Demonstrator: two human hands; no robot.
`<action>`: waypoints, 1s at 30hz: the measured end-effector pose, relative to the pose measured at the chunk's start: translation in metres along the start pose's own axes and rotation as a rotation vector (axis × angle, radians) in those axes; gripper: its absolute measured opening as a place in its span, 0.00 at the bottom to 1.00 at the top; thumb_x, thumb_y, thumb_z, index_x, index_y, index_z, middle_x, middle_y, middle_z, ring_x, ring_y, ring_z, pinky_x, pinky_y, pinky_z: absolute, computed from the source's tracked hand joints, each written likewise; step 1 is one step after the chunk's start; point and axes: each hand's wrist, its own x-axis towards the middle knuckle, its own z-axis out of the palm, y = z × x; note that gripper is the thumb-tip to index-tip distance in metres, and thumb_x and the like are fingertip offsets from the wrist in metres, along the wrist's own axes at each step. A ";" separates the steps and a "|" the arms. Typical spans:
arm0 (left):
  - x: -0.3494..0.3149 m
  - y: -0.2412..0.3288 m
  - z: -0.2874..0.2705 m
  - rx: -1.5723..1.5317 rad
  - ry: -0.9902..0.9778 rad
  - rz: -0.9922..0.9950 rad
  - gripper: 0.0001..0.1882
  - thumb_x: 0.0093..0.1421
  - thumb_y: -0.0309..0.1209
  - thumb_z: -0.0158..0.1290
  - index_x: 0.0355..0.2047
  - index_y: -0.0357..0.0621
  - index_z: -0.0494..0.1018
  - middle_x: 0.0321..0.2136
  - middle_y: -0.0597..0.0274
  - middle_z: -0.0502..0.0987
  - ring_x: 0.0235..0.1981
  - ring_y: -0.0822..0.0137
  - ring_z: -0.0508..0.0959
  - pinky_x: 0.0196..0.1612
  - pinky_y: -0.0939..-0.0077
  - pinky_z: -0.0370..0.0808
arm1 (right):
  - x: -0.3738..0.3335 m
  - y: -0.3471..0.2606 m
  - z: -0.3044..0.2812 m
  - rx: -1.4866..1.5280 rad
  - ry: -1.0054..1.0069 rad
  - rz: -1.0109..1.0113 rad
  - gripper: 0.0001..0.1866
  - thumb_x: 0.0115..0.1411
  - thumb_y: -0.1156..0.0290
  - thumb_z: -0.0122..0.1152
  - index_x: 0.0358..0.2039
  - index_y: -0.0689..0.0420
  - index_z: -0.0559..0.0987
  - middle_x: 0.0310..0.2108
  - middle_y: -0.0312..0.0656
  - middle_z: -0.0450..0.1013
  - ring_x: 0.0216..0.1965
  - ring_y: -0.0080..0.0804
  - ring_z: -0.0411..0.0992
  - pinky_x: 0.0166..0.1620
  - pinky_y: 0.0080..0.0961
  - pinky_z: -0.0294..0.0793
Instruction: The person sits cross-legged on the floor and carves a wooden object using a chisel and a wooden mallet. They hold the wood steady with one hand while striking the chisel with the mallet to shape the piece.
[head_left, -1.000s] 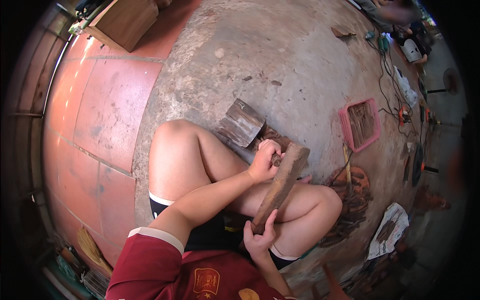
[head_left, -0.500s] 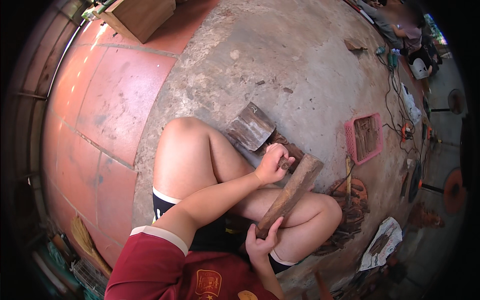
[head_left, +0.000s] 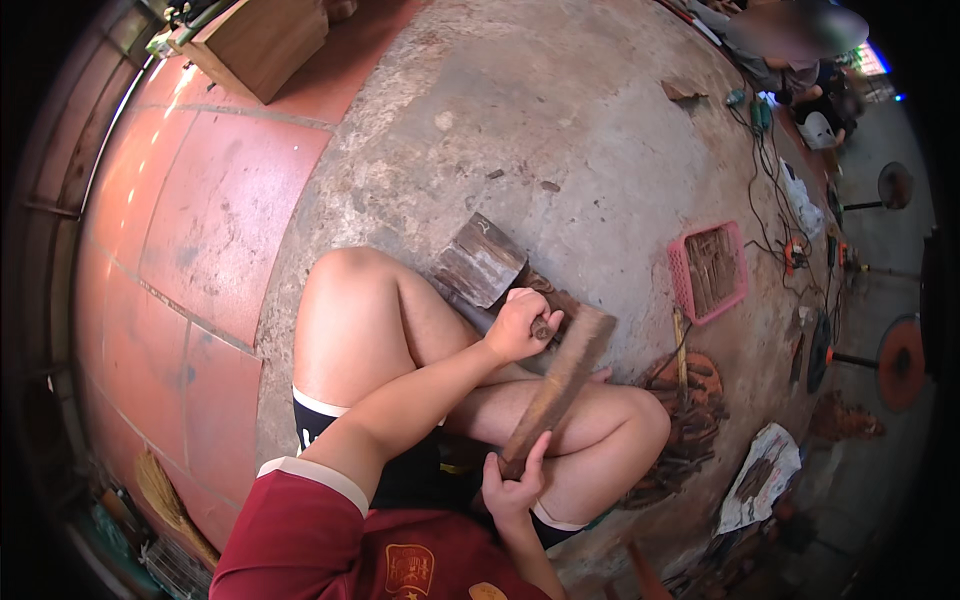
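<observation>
My left hand [head_left: 520, 325] is closed round a slim tool with a round wooden butt [head_left: 541, 327], likely a chisel; its working end is hidden. Beyond that hand lies a dark brown piece of wood [head_left: 566, 301], partly covered by the hand and the club. My right hand [head_left: 515, 482] grips the lower end of a long wooden club [head_left: 556, 388], which slants up and away over my right leg. The club's far end is blurred, close beside the tool's butt. A squared wood block [head_left: 482, 262] sits on the floor just past my left hand.
To the right stands a pink basket [head_left: 708, 272] of wooden sticks or tools, near a pile of tools [head_left: 690, 415]. Cables [head_left: 768, 190] and fans [head_left: 900, 362] are farther right, with people at the far right. A wooden box [head_left: 250, 50] stands far left; a broom [head_left: 168, 500] lies near left.
The view has shifted slightly, moving the surroundings left. The club has swung a little toward the tool in my left hand and is now blurred. Both hands keep their grips.
</observation>
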 end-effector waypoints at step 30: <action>0.033 0.081 0.009 0.434 -0.603 0.444 0.25 0.44 0.25 0.58 0.45 0.43 0.67 0.41 0.51 0.71 0.45 0.47 0.69 0.48 0.55 0.61 | 0.169 0.043 -0.046 1.084 0.137 0.062 0.32 0.53 0.79 0.69 0.56 0.59 0.65 0.34 0.37 0.71 0.27 0.21 0.72 0.29 0.20 0.76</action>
